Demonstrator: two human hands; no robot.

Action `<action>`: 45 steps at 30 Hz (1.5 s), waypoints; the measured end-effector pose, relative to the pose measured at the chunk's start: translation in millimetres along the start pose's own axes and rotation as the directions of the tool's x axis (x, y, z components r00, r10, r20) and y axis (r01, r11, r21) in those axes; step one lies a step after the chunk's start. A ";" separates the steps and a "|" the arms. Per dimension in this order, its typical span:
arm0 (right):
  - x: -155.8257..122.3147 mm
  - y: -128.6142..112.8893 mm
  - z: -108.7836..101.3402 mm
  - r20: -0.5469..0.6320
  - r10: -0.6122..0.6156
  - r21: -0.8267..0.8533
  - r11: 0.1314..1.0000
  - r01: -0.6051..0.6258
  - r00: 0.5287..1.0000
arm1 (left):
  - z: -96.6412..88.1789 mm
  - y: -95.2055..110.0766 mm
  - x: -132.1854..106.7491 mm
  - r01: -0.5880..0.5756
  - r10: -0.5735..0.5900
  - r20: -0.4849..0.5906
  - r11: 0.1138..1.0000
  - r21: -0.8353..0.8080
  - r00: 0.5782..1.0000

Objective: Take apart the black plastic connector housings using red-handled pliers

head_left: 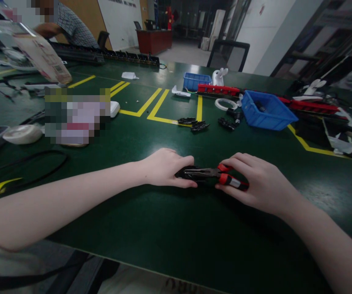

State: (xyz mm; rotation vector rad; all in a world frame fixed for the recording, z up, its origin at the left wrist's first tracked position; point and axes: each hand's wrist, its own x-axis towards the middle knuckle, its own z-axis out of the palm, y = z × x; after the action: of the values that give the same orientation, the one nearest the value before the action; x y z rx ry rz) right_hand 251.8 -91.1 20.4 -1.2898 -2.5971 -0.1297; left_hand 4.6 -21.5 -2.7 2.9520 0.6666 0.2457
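Note:
My left hand (166, 167) is closed around a small black plastic part (186, 173), pinched between thumb and fingers just above the table. In my right hand (255, 179) are pliers with red and black handles (234, 182). The jaws of the pliers point left and lie against the black part; whether they grip it I cannot tell. Beyond my hands, similar black parts (199, 125) rest on the green table (182, 228) by a yellow tape line.
A blue bin (266, 110) stands at the right, with a smaller blue bin (196, 81) farther back. Nearby are a white tape ring (224, 104) and a red strip (218, 90). A bottle (41, 55) and a white mouse-shaped object (23, 134) are at left. A person (74, 26) sits beyond.

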 end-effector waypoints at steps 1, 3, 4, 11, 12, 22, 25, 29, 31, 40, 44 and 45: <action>0.2 -0.1 0.0 -0.001 0.001 0.005 1.000 -0.001 1.000 | 0.0 0.0 0.1 -0.002 0.002 0.000 1.000 0.000 1.000; 0.6 -0.8 0.2 -0.003 0.005 0.005 1.000 -0.005 1.000 | 0.0 0.1 0.2 -0.003 0.003 0.002 1.000 -0.003 1.000; 0.7 -1.3 0.4 -0.003 0.008 0.002 1.000 -0.008 1.000 | -0.1 0.2 0.3 -0.003 0.003 0.004 1.000 -0.005 1.000; 2.1 -5.9 6.1 0.003 0.008 -0.002 1.000 -0.008 1.000 | 0.0 0.2 0.5 0.002 -0.002 0.004 1.000 0.010 1.000; 2.3 -6.2 6.9 0.005 0.009 -0.004 1.000 -0.009 1.000 | -0.1 0.1 0.5 0.003 -0.003 0.005 1.000 0.007 1.000; 4.0 -7.4 13.9 -0.084 -0.084 -0.254 0.965 0.060 0.993 | -0.9 -1.4 1.9 -0.001 0.002 0.018 1.000 -0.022 1.000; 4.2 -6.5 14.9 -0.111 -0.123 -0.311 0.947 0.083 0.986 | 0.9 -2.0 1.6 0.005 -0.005 0.012 1.000 -0.014 1.000; 3.8 -3.8 17.0 -0.142 -0.164 -0.355 0.929 0.104 0.976 | 1.8 -2.8 1.9 0.008 -0.009 -0.013 0.997 -0.073 1.000; 3.4 -2.2 18.7 -0.156 -0.177 -0.360 0.926 0.111 0.972 | 1.6 -2.9 2.3 0.026 -0.029 -0.023 0.995 -0.095 0.999; 3.3 -6.7 27.5 -0.140 -0.001 -0.163 0.986 -0.022 0.990 | 3.6 0.9 2.2 0.154 -0.154 -0.058 0.988 -0.015 0.986; 4.9 -11.9 26.2 -0.126 0.061 -0.113 0.991 -0.075 0.990 | 2.8 3.1 2.5 0.187 -0.186 -0.038 0.982 0.030 0.982; 5.1 -12.5 25.7 -0.116 0.065 -0.102 0.992 -0.076 0.991 | 2.5 3.4 2.5 0.186 -0.184 -0.035 0.982 0.033 0.982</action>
State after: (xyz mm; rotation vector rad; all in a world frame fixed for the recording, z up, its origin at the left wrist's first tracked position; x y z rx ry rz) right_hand 234.5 -89.9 -2.9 -1.3668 -2.4766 -0.3224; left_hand 8.7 -23.7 -4.3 2.8999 0.9529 0.2662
